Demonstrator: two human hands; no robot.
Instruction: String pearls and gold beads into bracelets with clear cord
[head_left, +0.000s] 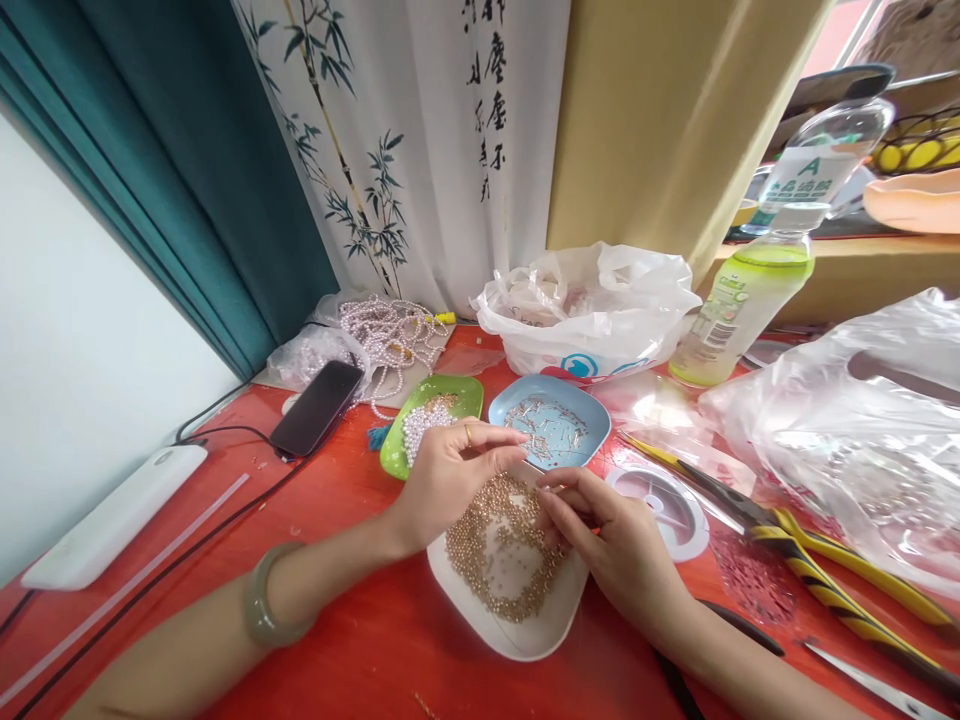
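Note:
Over a white dish of small gold beads, my two hands meet with their fingertips close together. My left hand is closed in a pinch, thumb against index finger. A thin wire-like piece runs from its fingertips toward my right hand, which is also closed in a pinch; its fingertips hide what they hold. Just behind the hands lies a blue dish with thin metal pins. A green dish with white and gold beads sits behind my left hand, partly covered by it.
A phone, bead strands and a white power strip are on the left. On the right are a white spool, yellow-black pliers, scissors, plastic bags and a bottle.

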